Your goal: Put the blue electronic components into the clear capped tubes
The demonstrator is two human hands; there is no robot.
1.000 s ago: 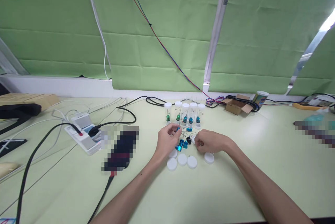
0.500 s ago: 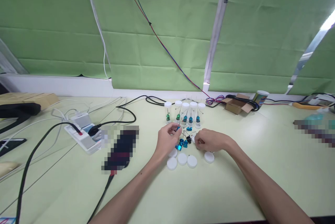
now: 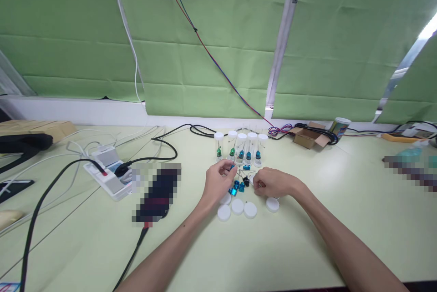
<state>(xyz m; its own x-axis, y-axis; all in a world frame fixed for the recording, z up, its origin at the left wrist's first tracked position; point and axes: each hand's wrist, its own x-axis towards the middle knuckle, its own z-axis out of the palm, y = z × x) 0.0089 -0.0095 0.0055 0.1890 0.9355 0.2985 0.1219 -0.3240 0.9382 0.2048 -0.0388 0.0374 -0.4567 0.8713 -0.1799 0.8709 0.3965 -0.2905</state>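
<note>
My left hand point(image 3: 218, 181) is curled in a pinch on a small blue part with thin wire legs, just in front of a row of clear tubes point(image 3: 241, 148) with white caps that hold green and blue parts. My right hand point(image 3: 273, 183) rests closed on the table a little to the right; what its fingers hold is hidden. Between the hands lie loose blue and black parts point(image 3: 239, 186). Several white round caps point(image 3: 237, 207) sit on the table just below both hands.
A white power strip point(image 3: 109, 176) with black cables lies at the left, next to a blurred dark object point(image 3: 156, 195). A small cardboard box point(image 3: 308, 137) and a cup point(image 3: 340, 127) stand at the back right. Green blinds hang behind the pale green table.
</note>
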